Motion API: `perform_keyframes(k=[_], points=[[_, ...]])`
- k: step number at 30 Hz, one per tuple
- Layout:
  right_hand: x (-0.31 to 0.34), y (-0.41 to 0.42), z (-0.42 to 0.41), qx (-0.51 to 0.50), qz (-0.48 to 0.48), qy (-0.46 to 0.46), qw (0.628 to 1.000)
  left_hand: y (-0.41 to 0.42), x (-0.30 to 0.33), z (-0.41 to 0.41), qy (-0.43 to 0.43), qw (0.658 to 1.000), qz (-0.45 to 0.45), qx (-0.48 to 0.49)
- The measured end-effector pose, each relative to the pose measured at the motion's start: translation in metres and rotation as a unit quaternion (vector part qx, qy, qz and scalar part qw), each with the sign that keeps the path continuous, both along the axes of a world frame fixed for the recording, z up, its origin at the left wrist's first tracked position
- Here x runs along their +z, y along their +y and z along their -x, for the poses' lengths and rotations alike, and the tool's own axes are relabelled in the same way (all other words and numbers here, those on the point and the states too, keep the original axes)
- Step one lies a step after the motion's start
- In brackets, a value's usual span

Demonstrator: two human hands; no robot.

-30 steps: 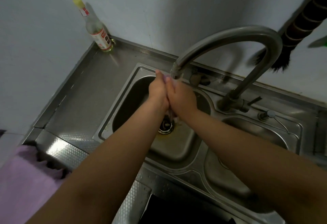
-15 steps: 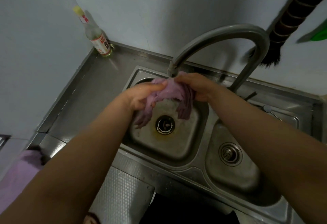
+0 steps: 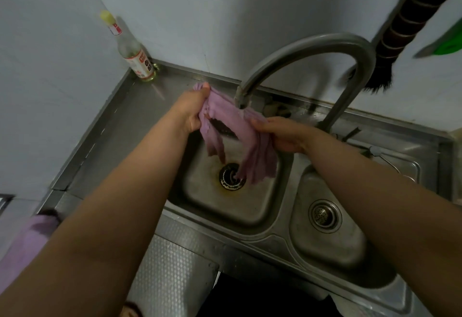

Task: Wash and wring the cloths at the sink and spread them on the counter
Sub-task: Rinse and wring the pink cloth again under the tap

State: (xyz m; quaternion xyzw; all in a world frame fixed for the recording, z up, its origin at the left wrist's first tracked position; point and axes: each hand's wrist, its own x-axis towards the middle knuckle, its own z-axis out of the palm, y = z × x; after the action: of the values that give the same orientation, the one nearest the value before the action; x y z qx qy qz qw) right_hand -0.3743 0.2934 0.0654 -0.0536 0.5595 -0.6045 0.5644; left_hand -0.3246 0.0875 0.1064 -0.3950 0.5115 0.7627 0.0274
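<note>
Both hands, left [image 3: 192,110] and right [image 3: 282,136], have fingers clenched on the cloth [image 3: 235,131], stretched under the tap [image 3: 241,96] over the left basin [image 3: 225,206]. Its trailing ends hang near the drain [image 3: 231,175]; water could splash onto the worktop [image 3: 140,116].

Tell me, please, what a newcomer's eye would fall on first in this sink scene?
Most striking is the purple cloth stretched between the left hand and right hand, right under the spout of the curved faucet and hanging over the left basin. Next, the bottle standing in the far left counter corner, and another purple cloth at the lower left edge.
</note>
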Motion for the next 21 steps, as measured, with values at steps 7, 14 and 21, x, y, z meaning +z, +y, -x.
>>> perform_keyframes(k=[7,14,21], points=[[0.014,-0.038,-0.017,-0.122,-0.093,0.180,0.972,0.027,-0.028,0.005,-0.075,0.996,-0.027,0.037],[0.019,-0.061,-0.013,-0.190,-0.178,0.397,0.880,0.076,-0.034,0.004,-0.060,0.997,-0.048,0.033],[0.005,-0.062,-0.031,-0.119,-0.233,0.499,0.826,0.085,-0.036,-0.006,-0.076,0.991,-0.105,0.042]])
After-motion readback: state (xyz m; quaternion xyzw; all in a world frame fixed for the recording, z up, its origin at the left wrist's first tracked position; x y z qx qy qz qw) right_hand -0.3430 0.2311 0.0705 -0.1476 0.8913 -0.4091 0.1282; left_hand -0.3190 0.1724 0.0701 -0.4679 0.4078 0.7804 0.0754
